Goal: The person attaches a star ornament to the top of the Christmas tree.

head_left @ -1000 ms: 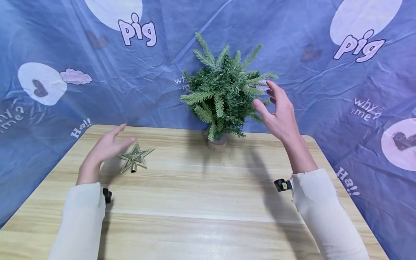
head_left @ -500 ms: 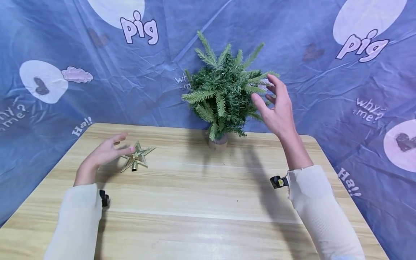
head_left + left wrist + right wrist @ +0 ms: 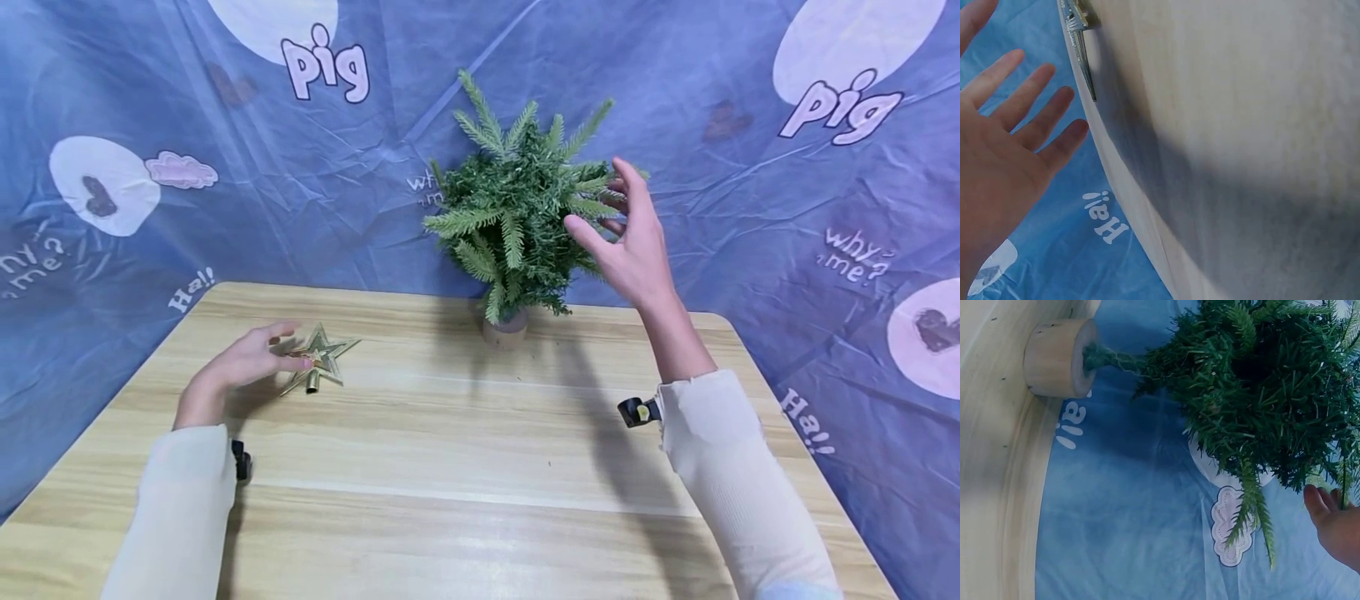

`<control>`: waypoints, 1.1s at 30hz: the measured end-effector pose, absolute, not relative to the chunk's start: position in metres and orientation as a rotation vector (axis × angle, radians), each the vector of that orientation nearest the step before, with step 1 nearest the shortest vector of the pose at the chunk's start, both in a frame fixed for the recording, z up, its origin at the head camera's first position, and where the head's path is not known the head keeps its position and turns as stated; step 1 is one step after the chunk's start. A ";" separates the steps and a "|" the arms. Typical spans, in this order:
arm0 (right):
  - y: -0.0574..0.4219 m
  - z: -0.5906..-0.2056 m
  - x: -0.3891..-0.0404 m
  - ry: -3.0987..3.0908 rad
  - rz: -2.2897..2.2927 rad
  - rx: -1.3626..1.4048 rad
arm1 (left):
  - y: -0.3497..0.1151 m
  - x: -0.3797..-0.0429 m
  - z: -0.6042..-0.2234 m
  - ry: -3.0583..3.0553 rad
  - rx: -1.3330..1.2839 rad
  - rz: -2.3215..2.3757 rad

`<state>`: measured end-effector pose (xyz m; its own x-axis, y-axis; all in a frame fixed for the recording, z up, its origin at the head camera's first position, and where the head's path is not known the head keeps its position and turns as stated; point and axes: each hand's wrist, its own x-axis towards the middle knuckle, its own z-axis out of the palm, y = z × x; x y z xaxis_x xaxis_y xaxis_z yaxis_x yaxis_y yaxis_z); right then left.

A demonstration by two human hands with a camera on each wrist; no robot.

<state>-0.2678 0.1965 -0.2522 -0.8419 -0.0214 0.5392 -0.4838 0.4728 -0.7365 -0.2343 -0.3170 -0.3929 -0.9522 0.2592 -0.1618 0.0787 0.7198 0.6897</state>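
Observation:
A small artificial Christmas tree (image 3: 525,208) with a round wooden base (image 3: 505,329) stands upright at the back of the table. My right hand (image 3: 633,246) is at its right side, thumb and fingers apart and overlapping the outer branches in the head view. A gold star tree topper (image 3: 324,358) lies on the table at the left, its short tube toward me. Over the star's left side my left hand (image 3: 247,357) reaches, thumb tip right at its middle. The left wrist view shows that hand's fingers (image 3: 1029,94) spread, with only part of the star in sight.
The pale wooden table (image 3: 420,467) ends at a blue printed cloth (image 3: 360,192) that hangs close behind the tree and along both sides. Each wrist bears a small black camera, such as the right one (image 3: 637,412).
My left hand has come down onto the star, its thumb now overlapping the middle. The right hand has moved slightly left and up, further in among the tree's outer branches. Tree and star stay put.

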 end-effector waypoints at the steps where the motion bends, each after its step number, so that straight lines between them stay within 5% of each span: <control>1: 0.196 -0.251 -0.268 -2.277 1.351 0.412 | -0.317 -0.235 -0.394 2.673 0.282 1.062; 33: 0.179 -0.244 -0.272 -2.319 1.235 0.338 | -0.318 -0.235 -0.397 2.836 0.227 0.667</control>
<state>-0.2720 0.1795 -0.2436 -0.8506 0.0099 0.5257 -0.4307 0.5604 -0.7074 -0.2351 -0.3182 -0.3972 -0.9640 0.1986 -0.1765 0.0992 0.8852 0.4545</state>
